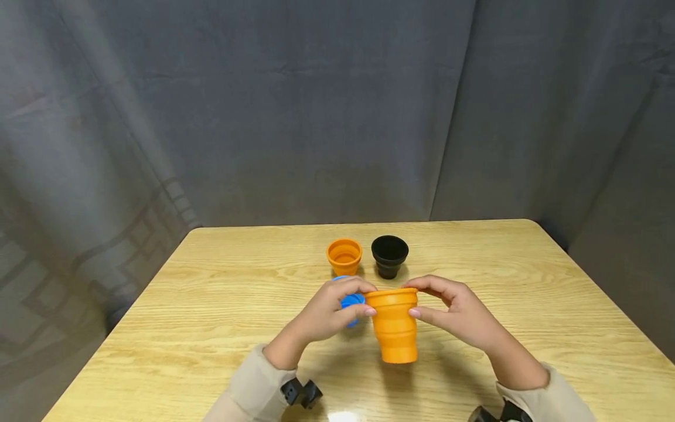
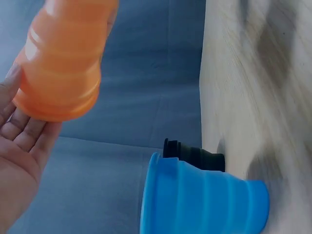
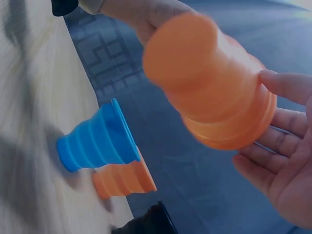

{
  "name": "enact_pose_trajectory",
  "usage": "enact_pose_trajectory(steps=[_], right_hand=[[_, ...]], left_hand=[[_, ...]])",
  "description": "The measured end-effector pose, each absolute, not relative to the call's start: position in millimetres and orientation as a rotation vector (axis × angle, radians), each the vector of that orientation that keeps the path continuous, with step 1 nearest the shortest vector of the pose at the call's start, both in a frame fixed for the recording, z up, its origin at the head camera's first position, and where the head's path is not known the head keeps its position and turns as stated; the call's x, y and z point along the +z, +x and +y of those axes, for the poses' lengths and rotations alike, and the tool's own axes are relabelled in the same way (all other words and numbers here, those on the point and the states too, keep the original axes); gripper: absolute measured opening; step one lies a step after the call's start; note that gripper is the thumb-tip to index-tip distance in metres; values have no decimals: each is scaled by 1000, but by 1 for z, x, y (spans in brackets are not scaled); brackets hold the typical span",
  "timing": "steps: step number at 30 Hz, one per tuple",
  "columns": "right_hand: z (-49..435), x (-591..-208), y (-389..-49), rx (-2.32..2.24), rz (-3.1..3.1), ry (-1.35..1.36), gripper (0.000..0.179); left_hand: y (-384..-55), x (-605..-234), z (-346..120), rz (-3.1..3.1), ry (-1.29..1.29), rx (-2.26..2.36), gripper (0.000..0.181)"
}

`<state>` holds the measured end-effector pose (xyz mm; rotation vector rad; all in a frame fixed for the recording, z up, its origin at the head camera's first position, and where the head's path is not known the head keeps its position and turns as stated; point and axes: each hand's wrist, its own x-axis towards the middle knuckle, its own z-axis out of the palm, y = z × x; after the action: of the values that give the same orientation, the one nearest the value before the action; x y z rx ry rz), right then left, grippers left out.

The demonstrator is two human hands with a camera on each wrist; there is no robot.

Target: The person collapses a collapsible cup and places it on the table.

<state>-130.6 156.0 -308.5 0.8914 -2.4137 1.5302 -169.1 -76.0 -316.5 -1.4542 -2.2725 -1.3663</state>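
Note:
Between my two hands an orange collapsible cup [image 1: 395,328] hangs above the table, rim up and slightly tilted. My left hand [image 1: 329,310] pinches its rim from the left, thumb on the near side. From the right, my right hand [image 1: 456,308] pinches the same rim with thumb and fingers. The left wrist view shows the ridged wall of this orange cup [image 2: 68,63]; in the right wrist view its base faces the camera. A blue cup [image 3: 100,139] stands on the table just behind my left hand, partly hidden by it in the head view.
Farther back on the wooden table [image 1: 237,281] stand another orange cup [image 1: 344,255] and a black cup [image 1: 390,255], side by side with their mouths up. Grey curtain [image 1: 316,117] hangs behind the table and along its sides.

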Motion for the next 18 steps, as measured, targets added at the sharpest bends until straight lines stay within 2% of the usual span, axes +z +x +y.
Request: enact_pose_trajectory(steps=[9, 15, 18], right_hand=[[162, -313, -138, 1874, -2187, 1365, 25], [165, -317, -139, 1995, -2114, 1466, 24], [167, -317, -139, 2060, -2119, 1479, 25]], left_hand=[[-173, -322, -72, -2226, -1554, -1850, 19], [-173, -324, -75, -2187, -1650, -2033, 36], [-173, -323, -75, -2166, -1696, -2059, 37]])
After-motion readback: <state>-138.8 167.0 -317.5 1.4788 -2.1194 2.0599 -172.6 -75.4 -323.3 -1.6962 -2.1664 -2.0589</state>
